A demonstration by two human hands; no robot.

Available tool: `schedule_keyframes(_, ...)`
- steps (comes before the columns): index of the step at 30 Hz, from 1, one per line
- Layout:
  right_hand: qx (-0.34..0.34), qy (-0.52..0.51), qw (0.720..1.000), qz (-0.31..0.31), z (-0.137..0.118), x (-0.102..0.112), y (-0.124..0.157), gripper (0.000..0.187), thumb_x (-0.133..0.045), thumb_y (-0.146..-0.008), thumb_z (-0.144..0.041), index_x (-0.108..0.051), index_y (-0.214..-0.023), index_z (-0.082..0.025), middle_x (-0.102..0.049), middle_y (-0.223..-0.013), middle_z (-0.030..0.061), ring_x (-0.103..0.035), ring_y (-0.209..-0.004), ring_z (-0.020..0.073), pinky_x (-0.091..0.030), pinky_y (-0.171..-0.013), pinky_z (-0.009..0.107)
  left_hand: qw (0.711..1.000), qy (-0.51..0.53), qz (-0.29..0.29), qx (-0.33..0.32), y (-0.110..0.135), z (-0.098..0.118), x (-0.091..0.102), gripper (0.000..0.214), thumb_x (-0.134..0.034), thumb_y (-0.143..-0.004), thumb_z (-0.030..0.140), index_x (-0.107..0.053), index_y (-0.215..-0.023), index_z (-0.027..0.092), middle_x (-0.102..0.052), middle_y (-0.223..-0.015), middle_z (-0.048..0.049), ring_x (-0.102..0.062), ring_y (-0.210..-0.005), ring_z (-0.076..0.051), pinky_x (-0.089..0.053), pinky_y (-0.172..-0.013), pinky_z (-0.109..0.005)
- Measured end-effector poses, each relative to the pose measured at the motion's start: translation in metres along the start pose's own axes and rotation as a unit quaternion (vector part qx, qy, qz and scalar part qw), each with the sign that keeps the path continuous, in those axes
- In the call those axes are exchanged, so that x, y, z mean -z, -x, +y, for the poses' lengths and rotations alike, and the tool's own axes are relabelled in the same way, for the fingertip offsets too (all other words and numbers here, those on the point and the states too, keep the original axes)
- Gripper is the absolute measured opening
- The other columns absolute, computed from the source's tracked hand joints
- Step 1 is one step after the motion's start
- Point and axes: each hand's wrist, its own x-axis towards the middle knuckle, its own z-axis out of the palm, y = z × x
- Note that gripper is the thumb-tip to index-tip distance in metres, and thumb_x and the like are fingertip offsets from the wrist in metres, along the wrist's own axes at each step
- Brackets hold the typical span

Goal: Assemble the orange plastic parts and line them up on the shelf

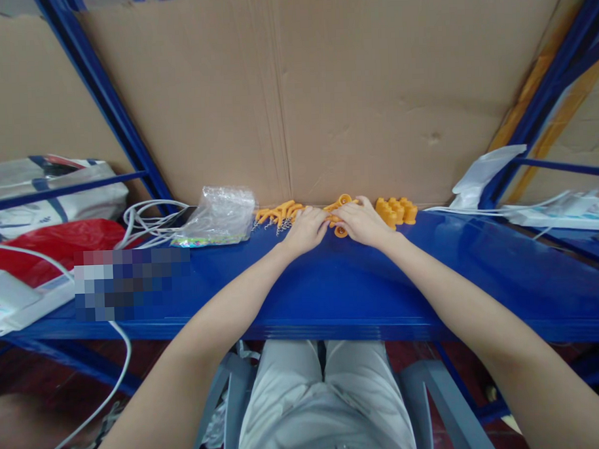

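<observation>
Both hands (307, 229) (362, 223) at orange parts (345, 198), grip of fingers (347, 213) unclear, broad tabletop (350, 281) before front edge (352, 331).

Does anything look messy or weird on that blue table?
Nothing looks spilled on the shiny blue table. But white cables lie in messy loops at the left, and one thin white cable dangles over the front edge. A blocky, pixelated patch hides whatever is there.
</observation>
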Motion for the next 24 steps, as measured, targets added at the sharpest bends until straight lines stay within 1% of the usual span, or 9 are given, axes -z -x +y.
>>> schedule_keyframes(3, -0.019, 0.033, 0.999, 0.008, -0.003, 0.002, -0.002, 0.029, -0.047, -0.099, -0.017, -0.069, -0.116, -0.018, -0.075, -0.11, 0.0152, -0.062, -0.11, 0.0318, -0.031, -0.108, 0.057, 0.999, 0.026, 0.011, 0.014, -0.004, -0.001, -0.006, 0.027, -0.044, -0.099, 0.023, -0.07, -0.102, 0.017, -0.073, -0.101, -0.0113, -0.063, -0.098, -0.026, -0.047, -0.092, -0.041)
schedule_keyframes(7, -0.019, 0.054, 0.998, 0.011, -0.004, 0.004, -0.003, 0.029, -0.044, -0.1, -0.015, -0.069, -0.113, -0.019, -0.074, -0.109, 0.0136, -0.06, -0.11, 0.03, -0.028, -0.111, 0.058, 0.994, 0.1, 0.016, 0.044, -0.01, -0.001, -0.012, 0.024, -0.047, -0.097, 0.021, -0.071, -0.1, 0.015, -0.075, -0.102, -0.0111, -0.066, -0.096, -0.024, -0.05, -0.093, -0.04)
schedule_keyframes(10, -0.012, 0.054, 0.998, 0.011, -0.004, 0.004, -0.003, 0.03, -0.042, -0.1, -0.013, -0.069, -0.111, -0.02, -0.073, -0.108, 0.0124, -0.059, -0.109, 0.0289, -0.028, -0.112, 0.058, 0.981, 0.185, -0.009, 0.067, -0.012, -0.002, -0.015, 0.022, -0.049, -0.096, 0.021, -0.07, -0.097, 0.015, -0.076, -0.099, -0.0093, -0.068, -0.092, -0.022, -0.053, -0.089, -0.037)
schedule_keyframes(14, -0.018, 0.077, 0.997, 0.026, 0.004, 0.002, 0.0, 0.032, -0.038, -0.1, -0.011, -0.067, -0.109, -0.021, -0.072, -0.107, 0.0114, -0.058, -0.105, 0.0276, -0.029, -0.111, 0.057, 0.953, 0.281, -0.057, 0.101, -0.01, -0.007, -0.015, 0.022, -0.05, -0.097, 0.026, -0.069, -0.091, 0.015, -0.075, -0.086, -0.0053, -0.066, -0.079, -0.018, -0.055, -0.079, -0.032)
schedule_keyframes(16, -0.046, 0.088, 0.994, 0.047, 0.015, 0.002, 0.004, 0.032, -0.037, -0.099, -0.011, -0.067, -0.108, -0.021, -0.071, -0.106, 0.0115, -0.058, -0.104, 0.0276, -0.03, -0.11, 0.057, 0.944, 0.3, -0.066, 0.123, -0.008, -0.01, -0.014, 0.022, -0.051, -0.097, 0.027, -0.069, -0.089, 0.015, -0.073, -0.082, -0.0037, -0.065, -0.076, -0.017, -0.054, -0.076, -0.03)
schedule_keyframes(19, -0.11, 0.086, 0.986, 0.089, 0.039, 0.004, 0.013, 0.027, -0.041, -0.096, -0.014, -0.066, -0.102, -0.022, -0.069, -0.106, 0.0125, -0.057, -0.103, 0.0294, -0.035, -0.104, 0.057, 0.94, 0.298, -0.063, 0.151, -0.005, -0.015, -0.012, 0.021, -0.053, -0.096, 0.028, -0.068, -0.089, 0.016, -0.071, -0.079, -0.0022, -0.065, -0.076, -0.017, -0.054, -0.076, -0.03)
schedule_keyframes(21, -0.165, 0.073, 0.977, 0.114, 0.057, 0.005, 0.02, 0.021, -0.046, -0.094, -0.019, -0.066, -0.1, -0.02, -0.069, -0.107, 0.0152, -0.057, -0.103, 0.0322, -0.039, -0.098, 0.057, 0.941, 0.294, -0.059, 0.158, -0.005, -0.017, -0.011, 0.02, -0.053, -0.096, 0.027, -0.068, -0.091, 0.016, -0.071, -0.08, -0.002, -0.065, -0.076, -0.017, -0.054, -0.076, -0.03)
schedule_keyframes(24, -0.258, 0.053, 0.956, 0.13, 0.082, 0.006, 0.03, 0.02, -0.052, -0.09, -0.024, -0.068, -0.099, -0.017, -0.069, -0.107, 0.0193, -0.058, -0.106, 0.0368, -0.041, -0.093, 0.06, 0.942, 0.292, -0.057, 0.155, -0.005, -0.017, -0.011, 0.019, -0.052, -0.096, 0.026, -0.068, -0.094, 0.016, -0.071, -0.081, -0.0024, -0.065, -0.078, -0.017, -0.055, -0.078, -0.03)
